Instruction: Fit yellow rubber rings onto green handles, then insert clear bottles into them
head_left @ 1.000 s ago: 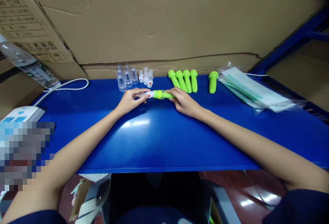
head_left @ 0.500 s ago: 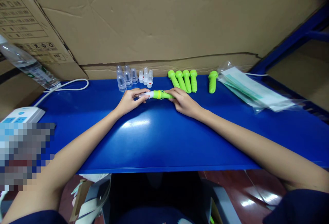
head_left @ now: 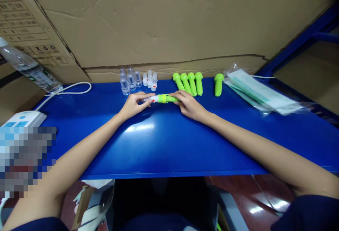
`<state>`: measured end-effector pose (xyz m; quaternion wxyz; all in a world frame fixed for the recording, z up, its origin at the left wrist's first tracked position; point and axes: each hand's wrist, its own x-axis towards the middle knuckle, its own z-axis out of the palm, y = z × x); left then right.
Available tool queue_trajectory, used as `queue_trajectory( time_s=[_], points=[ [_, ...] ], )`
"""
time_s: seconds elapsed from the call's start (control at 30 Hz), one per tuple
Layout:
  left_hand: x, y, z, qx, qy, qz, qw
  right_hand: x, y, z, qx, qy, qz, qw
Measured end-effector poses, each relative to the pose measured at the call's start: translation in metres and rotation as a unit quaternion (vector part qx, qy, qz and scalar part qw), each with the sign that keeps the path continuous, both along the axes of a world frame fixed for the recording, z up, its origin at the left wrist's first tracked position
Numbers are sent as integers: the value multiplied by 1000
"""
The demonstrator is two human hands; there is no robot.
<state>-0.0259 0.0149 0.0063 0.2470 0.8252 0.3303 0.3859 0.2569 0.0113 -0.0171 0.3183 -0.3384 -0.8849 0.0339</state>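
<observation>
My left hand [head_left: 134, 104] pinches a white piece [head_left: 154, 99] with a red spot, which has a clear tip partly hidden by the fingers. This piece sits at the left end of a lime-green ribbed handle [head_left: 164, 98] with a yellow-green band around it. My right hand [head_left: 189, 104] is closed round the handle's other end. Both hands hold the two parts level, in line, just above the blue table. Just behind the left hand stand several clear plastic caps [head_left: 125, 85] and three white pieces with clear tops [head_left: 153, 82]. Several more green handles [head_left: 191, 83] lie behind the right hand.
A single green handle [head_left: 218, 85] lies apart at the right, beside a clear plastic bag [head_left: 265, 93] with pale green sheets. At the left are a water bottle [head_left: 31, 66], a white cable [head_left: 76, 91] and a power strip [head_left: 34, 118]. Cardboard [head_left: 169, 22] walls the back.
The white piece has turned in my left fingers, and its red spot now faces me. Both hands keep nearly the same place and grip.
</observation>
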Motion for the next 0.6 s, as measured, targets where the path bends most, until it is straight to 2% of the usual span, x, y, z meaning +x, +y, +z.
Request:
queue_trajectory(
  time_s=[0.2, 0.33, 0.47, 0.6],
  points=[
    [2, -1, -2, 8, 36, -33, 999, -1, -3, 2, 24, -28, -3, 999],
    [2, 0, -5, -38, -5, -44, 998, -1, -3, 2, 31, -32, -8, 999],
    [2, 1, -8, -49, -31, -42, 997, -1, -4, 2, 43, -19, -7, 999],
    [2, -1, -7, -24, -27, -17, 999, -1, -7, 4, 71, -16, -21, 997]
  ],
)
